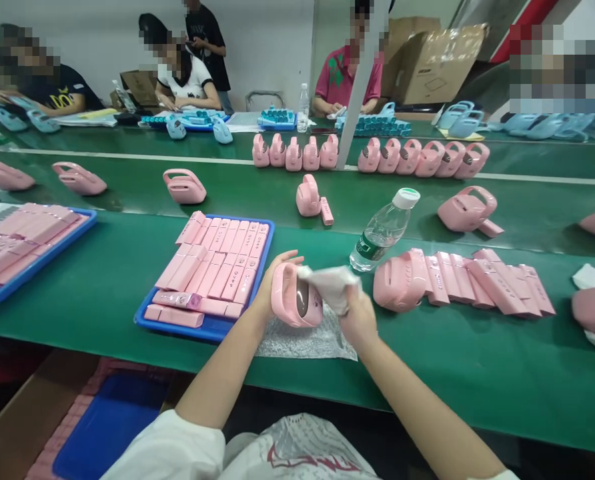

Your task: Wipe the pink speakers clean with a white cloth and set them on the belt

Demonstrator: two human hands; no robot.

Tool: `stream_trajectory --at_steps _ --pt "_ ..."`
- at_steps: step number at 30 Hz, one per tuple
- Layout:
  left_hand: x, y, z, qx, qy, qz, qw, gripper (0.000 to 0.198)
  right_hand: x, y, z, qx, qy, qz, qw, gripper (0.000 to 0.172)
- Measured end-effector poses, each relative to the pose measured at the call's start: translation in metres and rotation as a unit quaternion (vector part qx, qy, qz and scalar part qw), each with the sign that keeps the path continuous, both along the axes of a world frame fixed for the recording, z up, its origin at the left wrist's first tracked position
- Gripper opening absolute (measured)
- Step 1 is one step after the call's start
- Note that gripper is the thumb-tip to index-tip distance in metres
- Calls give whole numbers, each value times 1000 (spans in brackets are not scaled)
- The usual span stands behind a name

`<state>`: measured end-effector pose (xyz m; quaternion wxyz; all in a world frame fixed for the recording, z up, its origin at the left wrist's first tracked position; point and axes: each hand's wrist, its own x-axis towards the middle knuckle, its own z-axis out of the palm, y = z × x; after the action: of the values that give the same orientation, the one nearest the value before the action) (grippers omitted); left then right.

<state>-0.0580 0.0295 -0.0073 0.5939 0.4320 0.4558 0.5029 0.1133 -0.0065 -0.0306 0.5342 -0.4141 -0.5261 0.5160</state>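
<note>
My left hand (272, 280) is wrapped round a pink plastic housing (295, 297) with a dark oval window, held just above a grey foam mat (302, 340) on the green table. Pressed against the housing's top right is a white cloth (330, 283), which my right hand (357, 317) grips. A blue tray (217, 327) filled with several flat pink parts lies just left of my left hand. Right of my right hand sits another pink housing (397, 283) beside a row of pink flat parts (492, 283).
A clear water bottle (385, 230) leans behind my hands. Pink housings (465, 210) stand along the green conveyor belt. A second blue tray (27, 243) is at far left. Several people work at the far side among blue housings (372, 125) and cardboard boxes (435, 63).
</note>
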Motion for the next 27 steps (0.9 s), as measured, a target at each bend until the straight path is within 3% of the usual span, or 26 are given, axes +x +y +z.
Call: stream_trajectory --at_steps 2,5,13,18,27 --pt "0 -9 12 13 -22 -23 999 72 4 21 2 -54 67 -39 996 69" --pt "-1 -21 26 39 -37 -69 996 75 9 38 3 -149 194 -65 967 56" --pt "-3 -28 32 44 -73 -95 992 68 12 11 10 -229 221 -33 948 51" --pt "-3 -37 44 17 -91 -108 990 68 12 1 18 -228 250 -9 941 46" --pt "0 -40 41 -20 -155 -104 982 70 9 -6 23 -201 305 10 931 37"
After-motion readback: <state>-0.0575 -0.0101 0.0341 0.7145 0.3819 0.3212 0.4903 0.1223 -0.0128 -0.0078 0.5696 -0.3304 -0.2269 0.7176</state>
